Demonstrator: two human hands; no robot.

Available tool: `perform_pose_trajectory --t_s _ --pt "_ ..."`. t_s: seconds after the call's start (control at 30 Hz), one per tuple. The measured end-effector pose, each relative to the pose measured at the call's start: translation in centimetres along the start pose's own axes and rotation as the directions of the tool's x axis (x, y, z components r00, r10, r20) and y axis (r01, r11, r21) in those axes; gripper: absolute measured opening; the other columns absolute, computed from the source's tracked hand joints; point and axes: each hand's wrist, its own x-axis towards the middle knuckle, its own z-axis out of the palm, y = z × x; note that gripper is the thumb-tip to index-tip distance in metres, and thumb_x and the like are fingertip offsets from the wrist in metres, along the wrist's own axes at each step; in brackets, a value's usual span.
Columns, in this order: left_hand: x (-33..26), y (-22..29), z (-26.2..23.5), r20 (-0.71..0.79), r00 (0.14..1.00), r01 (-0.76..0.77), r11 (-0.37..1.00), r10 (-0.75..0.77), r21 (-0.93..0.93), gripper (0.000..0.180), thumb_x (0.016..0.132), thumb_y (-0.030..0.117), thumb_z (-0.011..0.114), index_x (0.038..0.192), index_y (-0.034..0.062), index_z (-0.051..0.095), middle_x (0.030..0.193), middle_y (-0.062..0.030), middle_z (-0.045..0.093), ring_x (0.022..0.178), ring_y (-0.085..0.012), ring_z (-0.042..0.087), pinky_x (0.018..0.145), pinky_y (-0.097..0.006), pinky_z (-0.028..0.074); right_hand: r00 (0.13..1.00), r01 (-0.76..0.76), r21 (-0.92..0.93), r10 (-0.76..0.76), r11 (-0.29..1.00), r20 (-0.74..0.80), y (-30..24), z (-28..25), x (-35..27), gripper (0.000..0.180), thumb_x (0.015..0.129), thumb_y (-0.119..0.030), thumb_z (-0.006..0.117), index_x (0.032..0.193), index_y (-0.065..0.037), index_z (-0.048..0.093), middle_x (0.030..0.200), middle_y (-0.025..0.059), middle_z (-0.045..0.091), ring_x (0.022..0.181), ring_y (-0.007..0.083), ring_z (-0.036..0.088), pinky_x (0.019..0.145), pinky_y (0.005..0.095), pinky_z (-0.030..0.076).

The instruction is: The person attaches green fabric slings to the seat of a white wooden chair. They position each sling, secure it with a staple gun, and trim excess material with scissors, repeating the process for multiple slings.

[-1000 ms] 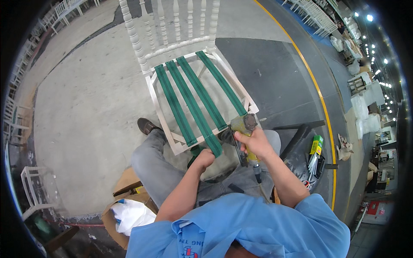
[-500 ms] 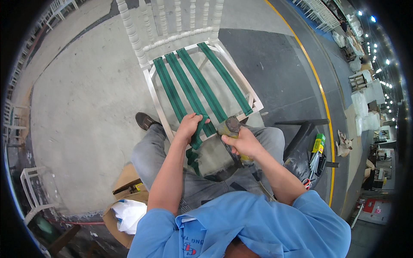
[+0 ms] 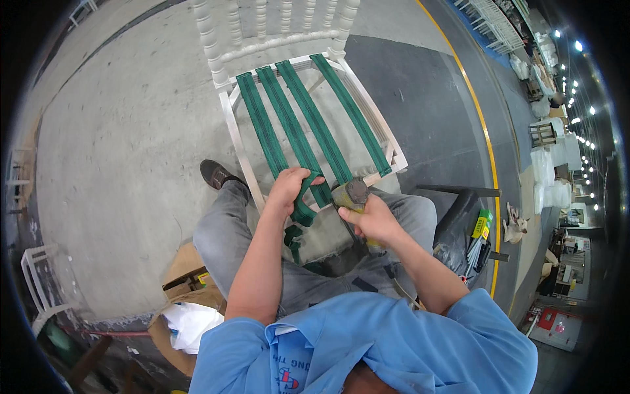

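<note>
A white wooden chair frame stands in front of my knees, with several green webbing straps stretched front to back across its seat. My left hand is closed around the loose end of one green strap at the seat's front rail, pulling it down over the edge. My right hand grips a yellow-green power tool, a stapler by its look, with its head against the front rail just right of my left hand. The strap's tail hangs between my knees.
An open cardboard box with white cloth sits on the floor at my left. A dark stool and a green and yellow package stand at my right. A yellow floor line curves along the right. White chair frames stand at far left.
My left hand moved up from my lap to the seat's front rail and took hold of the strap end. The right hand with the tool shifted slightly left along the rail.
</note>
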Motion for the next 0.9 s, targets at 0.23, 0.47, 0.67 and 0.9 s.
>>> perform_pose_trajectory --t_s 0.23,0.47,0.67,0.9 --pt "0.4 0.2 -1.0 0.071 0.997 0.007 0.999 -0.011 0.052 0.028 0.097 0.018 0.051 0.107 -0.0034 0.066 0.103 -0.0116 0.078 0.066 -0.0156 0.062 0.051 -0.034 0.047 1.0 -0.01 0.039 0.009 0.999 0.013 -0.4 1.0 -0.3 0.039 0.094 -0.027 0.077 0.12 -0.001 0.064 0.083 0.0044 0.068 0.055 0.0121 0.06 0.05 0.0309 0.049" --pt "0.7 0.1 -1.6 0.133 0.991 -0.03 0.998 0.024 0.047 0.027 0.099 0.02 0.051 0.107 -0.0004 0.067 0.104 -0.0084 0.079 0.056 -0.012 0.053 0.048 -0.031 0.044 0.999 -0.005 0.038 0.004 0.999 0.033 -1.0 1.8 -1.3 0.039 0.094 -0.027 0.077 0.12 0.0 0.064 0.083 0.0043 0.067 0.054 0.0115 0.059 0.048 0.0294 0.049" --pt "-1.0 -1.0 -1.8 0.236 0.97 -0.076 0.997 0.067 0.03 0.036 0.105 0.028 0.054 0.125 -0.0015 0.061 0.107 -0.0091 0.078 0.071 -0.0128 0.062 0.061 -0.031 0.054 0.994 0.101 0.256 -0.086 0.961 -0.07 0.0 -4.3 -6.0 0.031 0.098 -0.024 0.073 0.118 -0.001 0.066 0.087 0.0025 0.068 0.057 0.0103 0.059 0.05 0.0282 0.05" --pt "-4.2 -4.7 0.7 0.227 0.945 -0.328 0.665 0.237 0.671 0.03 0.099 0.02 0.064 0.121 0.0004 0.072 0.1 -0.0081 0.074 0.089 -0.0176 0.066 0.082 -0.033 0.051 0.836 0.211 0.299 -0.014 0.93 -0.548 10.1 -20.5 -18.7 0.041 0.097 -0.036 0.075 0.121 -0.004 0.064 0.095 0.0028 0.067 0.067 0.0116 0.062 0.059 0.0287 0.05"
